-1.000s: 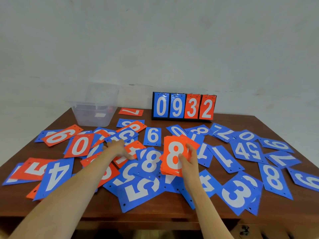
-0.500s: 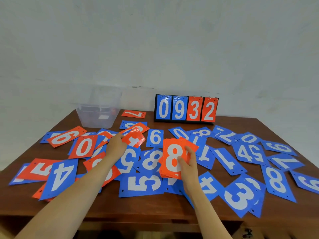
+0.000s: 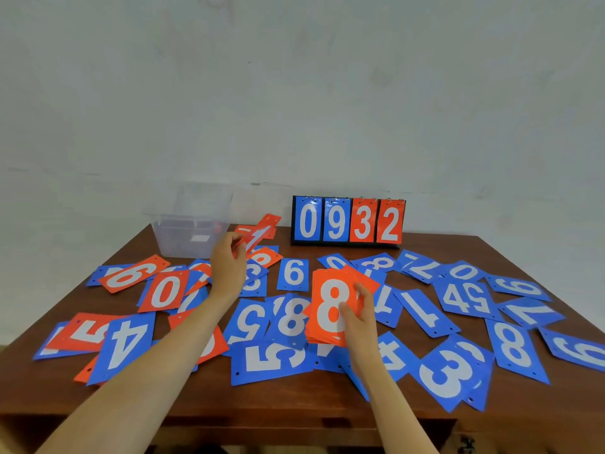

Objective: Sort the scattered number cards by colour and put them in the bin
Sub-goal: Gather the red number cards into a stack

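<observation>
Left hand (image 3: 227, 268) lifted red card (image 3: 260, 232) off pile.

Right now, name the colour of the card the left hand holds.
The number card is orange-red with a white digit; head view shows it.
</observation>
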The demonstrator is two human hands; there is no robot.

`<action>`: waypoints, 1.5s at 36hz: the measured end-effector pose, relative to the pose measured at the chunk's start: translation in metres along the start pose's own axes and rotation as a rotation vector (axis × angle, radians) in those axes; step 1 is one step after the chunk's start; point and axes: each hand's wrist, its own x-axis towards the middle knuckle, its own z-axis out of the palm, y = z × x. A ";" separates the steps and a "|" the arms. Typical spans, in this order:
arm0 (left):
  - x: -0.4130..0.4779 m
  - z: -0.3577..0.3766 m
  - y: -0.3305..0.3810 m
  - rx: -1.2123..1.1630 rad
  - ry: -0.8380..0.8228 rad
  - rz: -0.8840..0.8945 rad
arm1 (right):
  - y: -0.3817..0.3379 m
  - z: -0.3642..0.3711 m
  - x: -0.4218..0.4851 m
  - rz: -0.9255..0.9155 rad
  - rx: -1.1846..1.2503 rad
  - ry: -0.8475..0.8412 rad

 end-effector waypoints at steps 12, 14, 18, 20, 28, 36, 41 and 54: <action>-0.046 0.026 0.073 -0.538 -0.645 -0.435 | -0.017 -0.009 0.004 -0.090 0.009 0.034; -0.055 0.032 0.077 -0.443 -0.688 -0.417 | -0.022 -0.009 0.006 -0.090 0.046 0.034; -0.071 0.043 0.075 -0.259 -0.660 -0.336 | -0.024 -0.007 0.011 -0.065 0.109 0.049; -0.074 0.046 0.072 -0.172 -0.633 -0.297 | -0.022 -0.004 0.011 -0.050 0.111 0.034; -0.064 0.048 0.044 0.063 -0.678 -0.219 | 0.000 0.013 0.028 -0.031 0.015 -0.006; -0.019 0.062 -0.010 0.034 -0.622 -0.354 | 0.016 0.044 0.070 0.007 -0.040 -0.014; 0.046 0.078 -0.052 0.212 -0.519 -0.324 | 0.014 0.061 0.110 0.036 -0.037 -0.015; 0.136 0.111 -0.126 0.832 -0.857 -0.496 | 0.019 0.091 0.168 0.113 -0.056 -0.015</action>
